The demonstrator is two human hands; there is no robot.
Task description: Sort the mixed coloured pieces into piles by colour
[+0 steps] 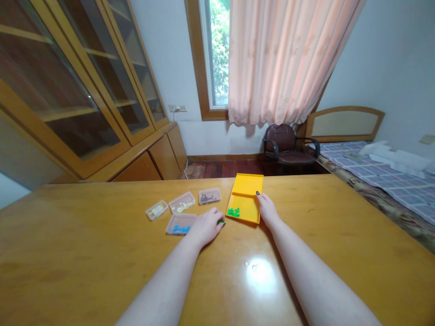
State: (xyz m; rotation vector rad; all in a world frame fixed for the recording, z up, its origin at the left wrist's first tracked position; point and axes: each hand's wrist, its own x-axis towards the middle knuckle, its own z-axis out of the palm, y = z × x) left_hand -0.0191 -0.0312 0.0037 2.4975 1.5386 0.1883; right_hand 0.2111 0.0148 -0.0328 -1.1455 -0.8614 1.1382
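Observation:
A yellow tray (pixel 249 188) lies on the wooden table (pixel 102 244), with small green pieces (pixel 234 211) in its near left corner. My right hand (pixel 267 209) rests against the tray's right edge, fingers laid along the rim. My left hand (pixel 207 225) is curled on the table just left of the tray, pinching a small green piece (pixel 221 222). Beside that hand sits a clear box with blue pieces (pixel 180 224).
Three more clear boxes lie further back: one with yellowish bits (pixel 157 210), one with pale pieces (pixel 182 202), one with dark pieces (pixel 210 196). Beyond the table are a brown armchair (pixel 288 147), a bed (pixel 384 176) at right and glass-door cabinets (pixel 84 90) at left.

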